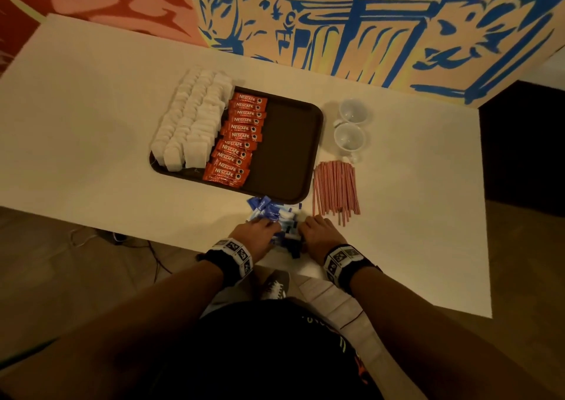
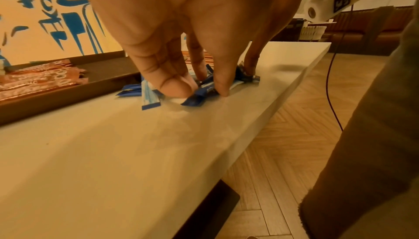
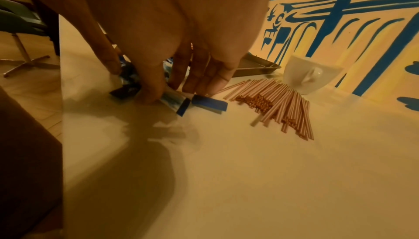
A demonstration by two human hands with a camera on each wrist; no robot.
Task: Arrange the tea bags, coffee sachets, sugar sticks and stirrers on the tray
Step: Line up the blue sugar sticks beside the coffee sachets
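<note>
A brown tray (image 1: 290, 142) holds rows of white tea bags (image 1: 192, 118) on its left and orange coffee sachets (image 1: 238, 136) beside them; its right half is bare. A pile of blue and white sugar sticks (image 1: 272, 211) lies on the table just in front of the tray. My left hand (image 1: 255, 231) and right hand (image 1: 318, 228) close on this pile from either side. In the left wrist view the left hand (image 2: 199, 88) pinches sugar sticks (image 2: 197, 97) between thumb and fingers. The right hand (image 3: 172, 88) pinches sugar sticks (image 3: 176, 103) too. Red-striped stirrers (image 1: 336, 190) lie right of the tray.
Two white cups (image 1: 351, 124) stand right of the tray, behind the stirrers (image 3: 278, 103). The white table (image 1: 91, 124) has its near edge just behind my hands. A painted wall (image 1: 367, 17) rises behind the table.
</note>
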